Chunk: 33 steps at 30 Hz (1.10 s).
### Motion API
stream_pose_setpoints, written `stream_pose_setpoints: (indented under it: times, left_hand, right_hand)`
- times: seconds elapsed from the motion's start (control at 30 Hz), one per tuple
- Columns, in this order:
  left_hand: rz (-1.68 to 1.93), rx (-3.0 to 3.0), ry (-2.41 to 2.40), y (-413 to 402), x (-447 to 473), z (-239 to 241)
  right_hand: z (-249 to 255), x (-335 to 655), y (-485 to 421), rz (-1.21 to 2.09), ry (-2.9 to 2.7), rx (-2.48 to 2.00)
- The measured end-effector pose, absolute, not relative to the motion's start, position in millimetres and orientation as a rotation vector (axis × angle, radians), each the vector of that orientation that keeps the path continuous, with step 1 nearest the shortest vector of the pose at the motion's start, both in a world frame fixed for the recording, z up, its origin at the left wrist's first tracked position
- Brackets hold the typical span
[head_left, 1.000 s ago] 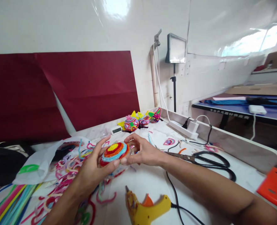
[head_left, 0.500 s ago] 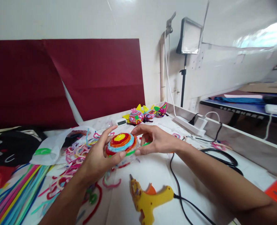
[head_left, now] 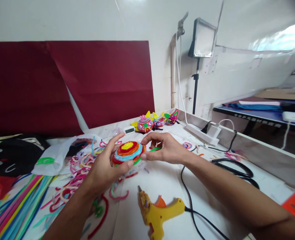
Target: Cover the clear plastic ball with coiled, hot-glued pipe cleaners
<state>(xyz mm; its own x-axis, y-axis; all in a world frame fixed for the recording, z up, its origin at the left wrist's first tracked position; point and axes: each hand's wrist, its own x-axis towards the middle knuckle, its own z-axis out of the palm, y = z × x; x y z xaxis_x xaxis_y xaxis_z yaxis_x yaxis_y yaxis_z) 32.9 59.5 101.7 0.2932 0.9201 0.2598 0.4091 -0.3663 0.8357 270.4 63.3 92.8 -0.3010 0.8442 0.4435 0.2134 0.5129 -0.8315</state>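
Note:
My left hand [head_left: 112, 160] is closed around the left side of a round dome [head_left: 129, 150] covered in rings of fuzzy pipe cleaner: yellow, red, orange and light blue. A green pipe cleaner [head_left: 155, 149] runs along the dome's lower edge and out through the fingers of my right hand [head_left: 163, 148]. That hand pinches it, thumb against the dome's right side. The dome is held above the table; its underside is hidden, with something clear showing below it. Nearer to me lies a yellow hot glue gun [head_left: 159, 213], its nozzle pointing away.
Cut pipe cleaner scraps [head_left: 79, 166] and a bundle of long pipe cleaners [head_left: 22, 206] cover the left side. Several finished colourful fish-like crafts [head_left: 145, 124] stand at the back by a small timer [head_left: 129, 130]. A power strip [head_left: 202, 134] and black cable [head_left: 191, 200] lie right.
My right hand has shifted slightly, its thumb now pressed higher against the dome's right edge, with the green pipe cleaner drawn closer round the rim. The left hand keeps its hold.

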Motion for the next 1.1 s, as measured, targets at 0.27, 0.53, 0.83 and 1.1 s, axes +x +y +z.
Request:
stream_pose_setpoints:
  times: [0.27, 0.53, 0.83, 1.1]
  left_hand:
    - [1.024, 1.835, 1.129, 50, 40, 109]
    - [0.900, 1.837, 1.047, 55, 32, 104]
    - [1.083, 1.814, 1.034, 55, 33, 100]
    - [1.195, 1.871, 1.219, 57, 33, 101]
  right_hand:
    - [90, 265, 67, 1.187, -1.654, -0.880]
    - [79, 259, 70, 1.521, -1.596, -0.667]
    - [81, 253, 63, 1.427, -1.480, -0.652]
    - [83, 244, 62, 1.434, -1.295, -0.737]
